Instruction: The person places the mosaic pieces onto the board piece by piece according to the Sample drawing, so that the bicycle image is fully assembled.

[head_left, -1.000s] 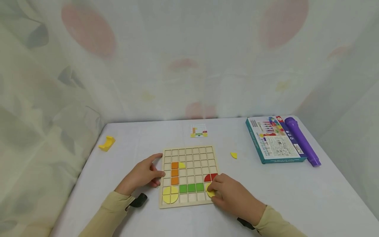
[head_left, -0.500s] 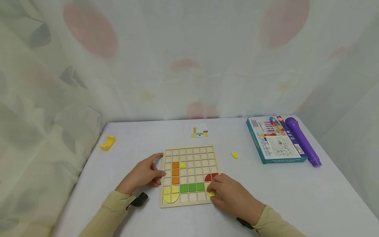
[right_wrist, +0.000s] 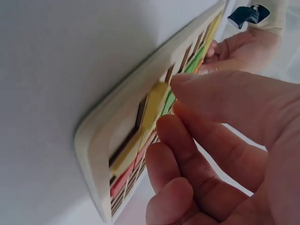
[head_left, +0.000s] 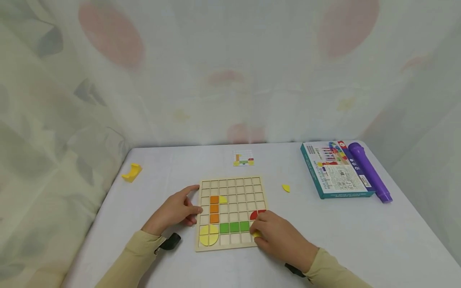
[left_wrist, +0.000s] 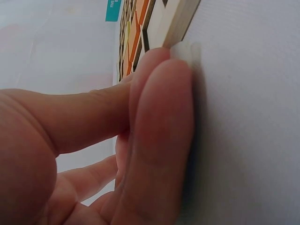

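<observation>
A wooden grid board (head_left: 228,244) lies on the white table, bearing orange, green, red and yellow tiles. Along its left edge my left hand (head_left: 173,212) touches the frame with thumb and index finger; the other fingers bend beside it. My right hand (head_left: 282,238) is over the lower right corner, pinching a yellow quarter-circle tile (right_wrist: 154,104) with thumb and index fingertips. Another yellow tile (right_wrist: 125,157) sits beside it, near the red tiles (head_left: 254,215). Fingers mostly hide this corner in the head view. Three orange tiles (head_left: 214,208) and a row of green tiles (head_left: 234,227) lie in the grid.
Behind the board is a small printed pattern card (head_left: 243,157). One loose yellow quarter-circle tile (head_left: 286,188) rests to its right. Farther right are a flat printed box (head_left: 336,170) and a purple stick (head_left: 371,172). A yellow curved piece (head_left: 132,173) stands far left.
My right hand has shifted slightly left over the corner, covering more of the yellow tiles there. The left hand stays at the board's edge.
</observation>
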A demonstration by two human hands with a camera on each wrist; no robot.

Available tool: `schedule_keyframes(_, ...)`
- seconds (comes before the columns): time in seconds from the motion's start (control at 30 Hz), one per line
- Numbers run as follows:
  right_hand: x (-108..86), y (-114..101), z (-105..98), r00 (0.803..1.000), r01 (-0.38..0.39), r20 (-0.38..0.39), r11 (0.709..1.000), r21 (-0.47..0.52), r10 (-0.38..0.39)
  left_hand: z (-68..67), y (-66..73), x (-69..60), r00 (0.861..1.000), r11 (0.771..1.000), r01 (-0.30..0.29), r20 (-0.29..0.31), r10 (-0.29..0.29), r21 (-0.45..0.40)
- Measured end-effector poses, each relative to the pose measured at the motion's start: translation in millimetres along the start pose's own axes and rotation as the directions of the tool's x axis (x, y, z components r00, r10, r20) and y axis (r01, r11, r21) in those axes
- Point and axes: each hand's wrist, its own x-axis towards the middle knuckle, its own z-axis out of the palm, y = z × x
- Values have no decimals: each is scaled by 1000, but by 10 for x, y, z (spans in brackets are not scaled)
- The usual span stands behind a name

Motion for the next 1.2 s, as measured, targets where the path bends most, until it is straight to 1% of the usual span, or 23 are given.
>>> schedule_keyframes(0.17, -49, 22, -40, 1000, -11, -24, 999, -32, 10, 0, 7, -5, 1000, 1000, -4, 2, 4, -3)
schedule_keyframes(0.3, -60, 26, -51, 1000, -25, -6, 1000, -14, 25, 3, 12, -6, 1000, 1000, -3, 0, 3, -4)
schedule_keyframes(0.47, -36, 12, -35, 1000, -25, 18, 1000, -18, 26, 6, 15, -7, 1000, 1000, -1, 6, 1, -5)
schedule_keyframes(0.67, -10, -15, -16, 1000, -14, 18, 1000, -21, 14, 5, 21, -10, 1000, 1000, -2, -1, 2, 6)
schedule_keyframes(0.8, -12, -25, -15, 1000, -5, 10, 1000, -25, 5, 3, 35, -17, 1000, 1000, -3, 0, 3, 7)
schedule_keyframes(0.97, -23, -22, -23, 1000, -11, -13, 999, -34, 11, -1, 47, -27, 1000, 1000, -4, -3, 4, 9)
schedule_keyframes(1.07, -29, -12, -31, 1000, -7, -11, 999, -35, 7, -2, 48, -29, 1000, 1000, -2, -5, 2, 11)
schedule_keyframes(1.17, -31, 30, -51, 1000, -22, -17, 1000, -21, 22, -1, 39, -27, 1000, 1000, 0, -6, 0, 13)
schedule_keyframes(1.2, -28, 53, -62, 999, -38, -22, 999, -23, 37, -1, 37, -28, 1000, 1000, 1, -7, 0, 12)
